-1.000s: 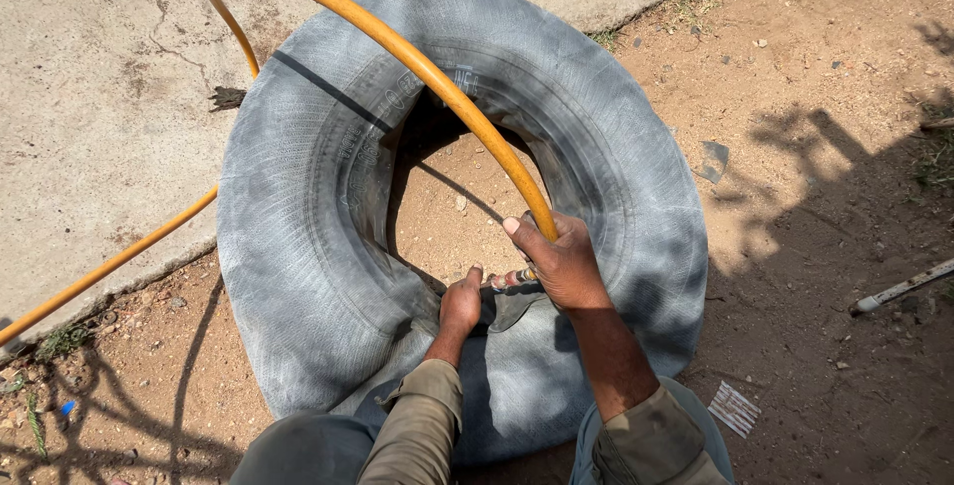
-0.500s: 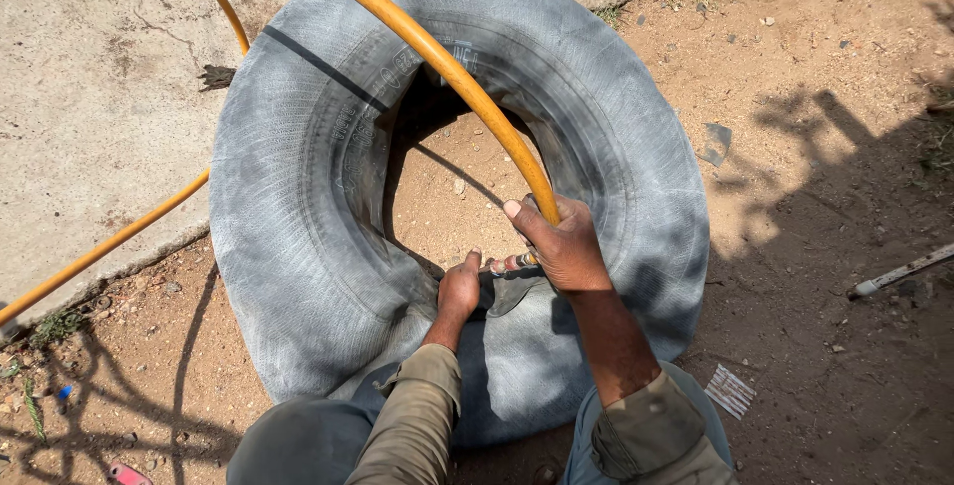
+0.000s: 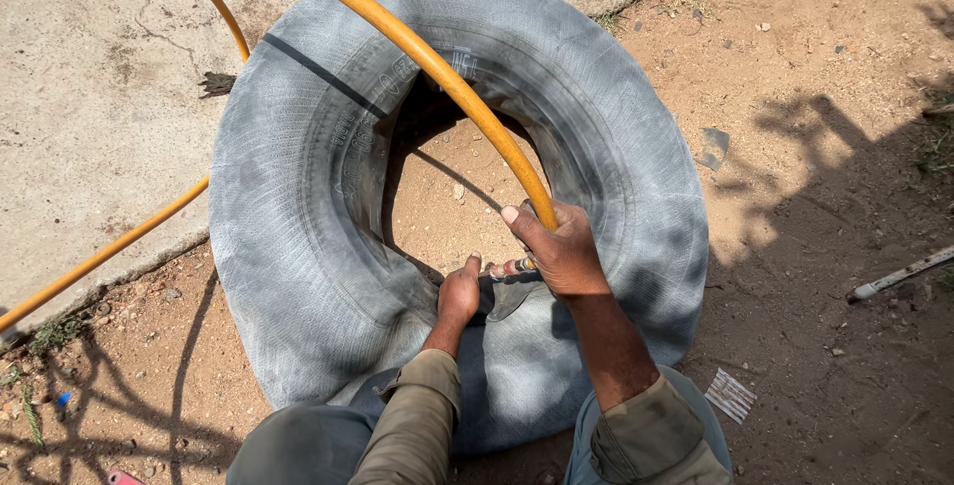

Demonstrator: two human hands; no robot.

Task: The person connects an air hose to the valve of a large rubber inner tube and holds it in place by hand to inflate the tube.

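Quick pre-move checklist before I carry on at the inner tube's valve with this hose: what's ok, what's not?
1. Right hand gripping the yellow air hose near its end: ok.
2. Left hand steadying the spot on the inner tube beside the hose end: ok.
3. Hose tip seated on the valve: cannot tell, the hands cover it.
4. Hose free of kinks along its visible arc: ok.
5. Tube lying flat, part on concrete, part on dirt: ok.
6. Tube's fill level: cannot tell.

Cracked concrete slab (image 3: 89, 97) upper left; sunlit reddish dirt ground (image 3: 795, 68), scattered pebbles, branch shadows right
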